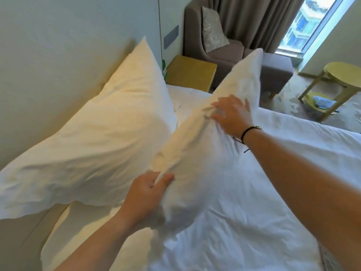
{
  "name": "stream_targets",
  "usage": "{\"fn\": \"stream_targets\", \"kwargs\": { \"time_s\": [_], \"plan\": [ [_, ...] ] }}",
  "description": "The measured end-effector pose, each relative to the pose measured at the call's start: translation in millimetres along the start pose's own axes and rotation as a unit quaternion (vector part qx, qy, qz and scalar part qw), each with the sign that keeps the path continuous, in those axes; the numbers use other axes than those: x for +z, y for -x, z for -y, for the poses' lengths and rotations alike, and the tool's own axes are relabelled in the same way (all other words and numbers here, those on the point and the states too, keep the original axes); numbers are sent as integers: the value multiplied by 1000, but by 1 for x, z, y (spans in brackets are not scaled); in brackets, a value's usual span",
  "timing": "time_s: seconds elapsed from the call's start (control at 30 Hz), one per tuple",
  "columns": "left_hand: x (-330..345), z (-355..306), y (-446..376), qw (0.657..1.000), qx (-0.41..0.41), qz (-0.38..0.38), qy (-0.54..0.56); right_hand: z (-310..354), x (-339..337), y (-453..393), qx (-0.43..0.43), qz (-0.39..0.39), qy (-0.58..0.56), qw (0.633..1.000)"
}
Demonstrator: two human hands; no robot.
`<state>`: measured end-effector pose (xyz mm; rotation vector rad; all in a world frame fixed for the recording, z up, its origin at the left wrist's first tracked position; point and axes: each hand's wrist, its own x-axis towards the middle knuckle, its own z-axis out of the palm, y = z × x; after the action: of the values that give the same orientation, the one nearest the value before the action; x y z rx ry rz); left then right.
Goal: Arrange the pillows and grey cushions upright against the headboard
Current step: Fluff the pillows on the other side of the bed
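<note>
One white pillow (101, 137) leans upright against the pale headboard (48, 65) on the left. A second white pillow (205, 153) stands tilted on the bed beside it, apart from the headboard. My left hand (146, 194) pinches a fold at that second pillow's near edge. My right hand (232, 114) lies on its upper face with fingers curled into the fabric. A grey patterned cushion (213, 28) sits on the armchair at the back. No grey cushion is on the bed in this view.
The white duvet (263, 192) covers the bed to the right. A yellow bedside table (191, 72) stands past the bed's far edge, with a grey armchair (224, 49) and footstool behind it. A round yellow side table (340, 83) is at the far right by the window.
</note>
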<state>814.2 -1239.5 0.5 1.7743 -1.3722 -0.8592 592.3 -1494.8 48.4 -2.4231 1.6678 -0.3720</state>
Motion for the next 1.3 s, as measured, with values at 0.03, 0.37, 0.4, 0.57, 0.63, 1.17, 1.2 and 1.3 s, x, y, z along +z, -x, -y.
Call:
{"fn": "stream_targets", "kwargs": {
  "time_s": [0.03,0.37,0.4,0.57,0.63,1.17,1.2,1.3],
  "plan": [
    [-2,10,-8,999,-16,-24,-32,24,26,2,9,49,-5,999],
    [-23,117,-14,969,-204,40,-134,151,206,124,211,235,-243,917],
    [-21,117,-15,968,-197,48,-151,146,202,121,212,235,-252,915],
    [-19,107,-18,956,-202,87,-195,123,194,108,276,215,-312,884],
    [-22,106,-17,946,-199,103,-233,121,199,113,313,208,-317,871],
    [-45,89,-12,922,-46,8,-385,113,200,131,317,238,-414,820],
    [-38,82,-12,913,-24,4,-407,106,197,135,310,245,-422,816],
    [1,58,-7,891,87,46,-442,85,187,156,298,263,-437,807]
  ]
}}
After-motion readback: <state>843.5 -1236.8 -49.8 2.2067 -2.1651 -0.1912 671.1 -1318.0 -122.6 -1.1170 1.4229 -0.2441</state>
